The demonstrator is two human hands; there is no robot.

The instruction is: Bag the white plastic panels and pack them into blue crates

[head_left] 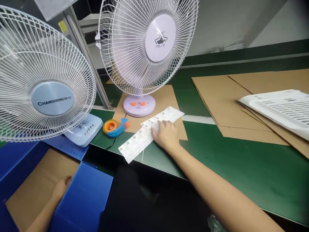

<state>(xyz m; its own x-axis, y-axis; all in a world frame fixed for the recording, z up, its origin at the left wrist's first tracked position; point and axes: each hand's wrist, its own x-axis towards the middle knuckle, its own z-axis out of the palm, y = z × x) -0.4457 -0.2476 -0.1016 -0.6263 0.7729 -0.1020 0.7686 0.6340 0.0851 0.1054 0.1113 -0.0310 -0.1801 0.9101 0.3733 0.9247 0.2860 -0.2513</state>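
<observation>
My right hand is on a long white strip of printed labels, its fingers curled onto the strip and the thumb apart to the left. The strip lies slantwise across a flat cardboard piece and the green table, its near end at the table edge. My left hand is low inside an open blue box, close to its right wall. Its fingers are curled and partly hidden; what they grip cannot be made out. A blue tape dispenser with an orange roll lies left of the strip.
A lilac table fan stands behind the strip on the cardboard. To the left is a light-blue fan at the table edge, above the box. Cardboard sheets and a white slatted plastic part lie on the right. A metal post rises behind.
</observation>
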